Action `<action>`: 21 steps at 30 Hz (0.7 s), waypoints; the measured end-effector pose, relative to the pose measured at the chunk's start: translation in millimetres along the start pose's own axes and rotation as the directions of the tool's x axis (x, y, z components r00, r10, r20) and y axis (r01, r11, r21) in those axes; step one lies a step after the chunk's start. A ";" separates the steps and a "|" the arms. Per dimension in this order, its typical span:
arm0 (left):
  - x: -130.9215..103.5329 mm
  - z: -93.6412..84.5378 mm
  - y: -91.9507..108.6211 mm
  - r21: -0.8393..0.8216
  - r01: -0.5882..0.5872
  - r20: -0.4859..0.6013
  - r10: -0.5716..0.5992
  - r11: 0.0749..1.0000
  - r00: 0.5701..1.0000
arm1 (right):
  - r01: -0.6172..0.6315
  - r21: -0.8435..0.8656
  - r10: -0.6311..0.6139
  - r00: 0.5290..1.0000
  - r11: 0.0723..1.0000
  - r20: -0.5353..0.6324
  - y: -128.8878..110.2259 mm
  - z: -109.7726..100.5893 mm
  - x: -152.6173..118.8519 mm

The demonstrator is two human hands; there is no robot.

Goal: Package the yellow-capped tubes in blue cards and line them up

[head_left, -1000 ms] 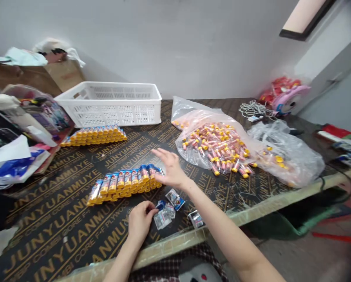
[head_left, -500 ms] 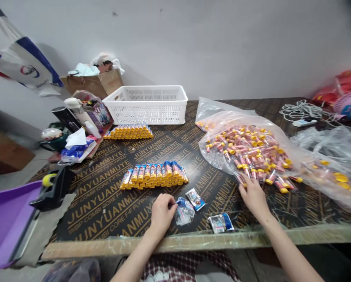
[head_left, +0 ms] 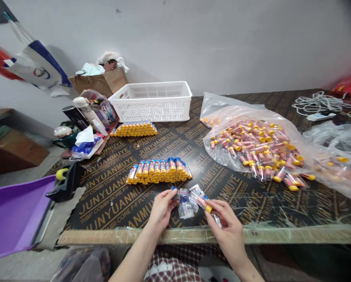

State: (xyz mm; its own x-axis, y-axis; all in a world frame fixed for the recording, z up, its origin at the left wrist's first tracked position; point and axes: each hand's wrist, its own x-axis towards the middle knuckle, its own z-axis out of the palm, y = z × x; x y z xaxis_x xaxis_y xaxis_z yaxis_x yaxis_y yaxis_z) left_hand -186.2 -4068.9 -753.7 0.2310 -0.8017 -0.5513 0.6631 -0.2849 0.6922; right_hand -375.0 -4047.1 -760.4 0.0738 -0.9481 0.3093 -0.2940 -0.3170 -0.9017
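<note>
Near the table's front edge, my left hand (head_left: 163, 207) pinches a small clear and blue wrapper (head_left: 181, 194). Just right of it, my right hand (head_left: 225, 219) grips a clear tube with a yellow cap (head_left: 201, 200), the cap toward my fingers. More small wrappers (head_left: 186, 210) lie between and beneath the hands. Behind them stands a stack of blue-labelled, yellow-capped tubes (head_left: 159, 170). A second stack (head_left: 134, 128) sits farther back. On the right, a heap of pink tubes with yellow caps (head_left: 260, 147) spills from a clear plastic bag (head_left: 215, 150).
A white basket (head_left: 154, 109) stands against the wall. At left are a black tape dispenser (head_left: 66, 184), a purple tray (head_left: 19, 215), a tissue pack (head_left: 87, 148) and bottles (head_left: 89, 111). A white cable (head_left: 319, 103) lies at the back right.
My right hand has moved left from the heap, bringing a yellow-capped tube to the wrappers. My left hand has lifted a wrapper. The view has shifted slightly.
</note>
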 end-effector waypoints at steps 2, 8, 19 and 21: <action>-0.2 1.0 0.3 -0.028 -0.001 -0.010 0.001 1.000 1.000 | 0.034 -0.052 -0.035 0.999 0.998 -0.009 0.9 1.5 -3.4; -1.6 2.3 1.6 -0.058 -0.025 -0.051 0.022 0.998 0.998 | 0.138 -0.098 -0.142 0.989 0.986 -0.031 -2.7 5.3 -4.5; -6.5 3.4 -2.8 -0.005 -0.079 0.033 0.079 0.997 0.996 | 0.213 -0.060 -0.205 0.971 0.975 0.119 -6.3 15.0 -8.8; -12.7 6.1 -1.6 0.023 -0.058 0.108 0.055 0.998 0.993 | 0.171 -0.022 -0.165 0.972 0.985 0.164 -4.3 15.0 -8.4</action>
State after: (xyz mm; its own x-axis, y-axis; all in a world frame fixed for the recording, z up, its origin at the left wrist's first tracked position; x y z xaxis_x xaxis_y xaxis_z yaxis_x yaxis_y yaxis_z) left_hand -194.5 -4061.4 -744.9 0.1890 -0.8681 -0.4590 0.6322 -0.2501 0.7333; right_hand -360.0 -4038.1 -763.6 0.2768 -0.8736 0.4002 -0.2977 -0.4740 -0.8287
